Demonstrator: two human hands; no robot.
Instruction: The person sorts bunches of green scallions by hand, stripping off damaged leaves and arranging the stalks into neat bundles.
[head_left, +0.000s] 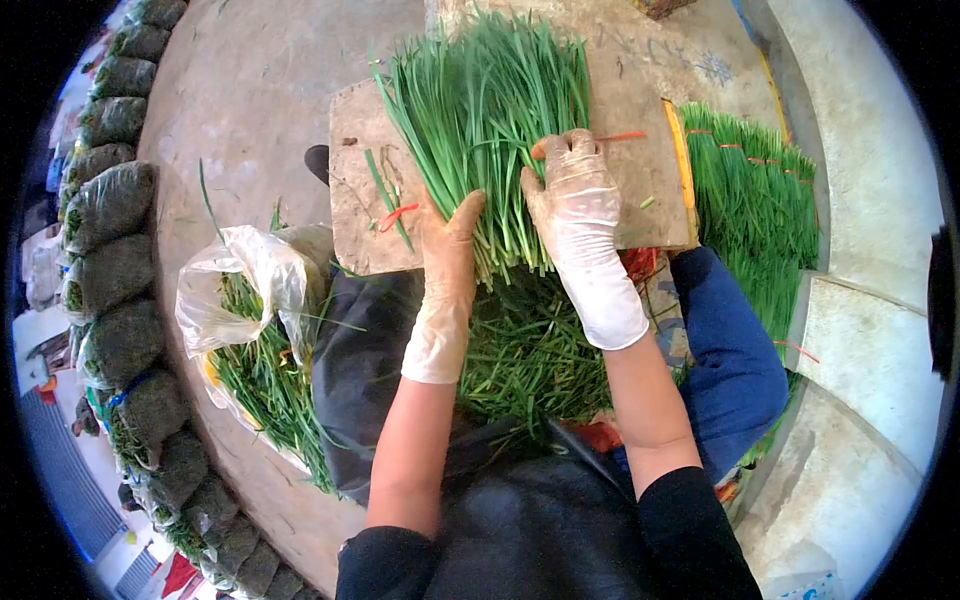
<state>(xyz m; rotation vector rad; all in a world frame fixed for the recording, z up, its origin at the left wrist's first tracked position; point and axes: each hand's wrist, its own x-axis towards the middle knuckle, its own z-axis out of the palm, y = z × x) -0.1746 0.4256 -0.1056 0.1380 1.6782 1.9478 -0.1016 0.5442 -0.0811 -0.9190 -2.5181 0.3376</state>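
A loose bunch of garlic chives (490, 110) lies on a worn board (355, 235), leaf tips away from me and pale cut stems towards me. My left hand (450, 245), in a soiled whitish glove, is closed on the bunch's left side, thumb over the stems and fingers mostly hidden. At the right side my right hand (575, 190), gloved too, presses in with bent fingers and thumb against the stems. A red tie (400, 216) pokes out at the left; another red end shows by my right fingers. The part between, under the chives, is hidden.
Tied chive bunches (745, 180) stand in rows at the right, along a pale ledge (860, 320). A clear plastic bag (240, 290) of loose greens sits at the left. Trimmings (535, 345) lie below the board. Filled bags (110, 210) line the far left.
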